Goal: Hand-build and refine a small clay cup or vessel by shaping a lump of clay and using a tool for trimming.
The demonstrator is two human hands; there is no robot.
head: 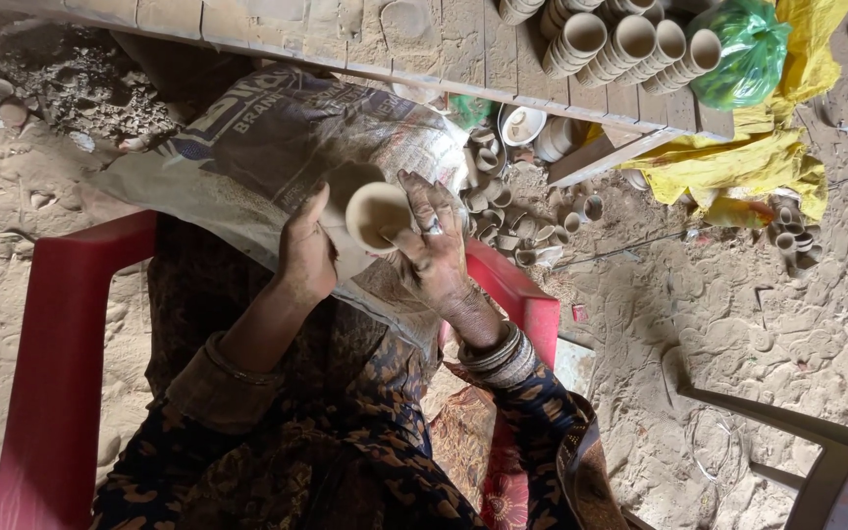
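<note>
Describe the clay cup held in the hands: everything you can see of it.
The clay cup is small, round and pale tan, apparently unfired, unglazed clay. It is tipped on its side, its open mouth facing the camera, showing a thin rim and smooth hollow inside. The left hand cradles it from the left; the right hand grips its right side, fingers over the rim. It is held above a printed sack on the lap.

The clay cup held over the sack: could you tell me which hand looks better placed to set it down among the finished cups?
Probably the right hand: it grips the clay cup on the side nearer the loose cups on the ground. The left hand only steadies its far side, over the sack.
</note>
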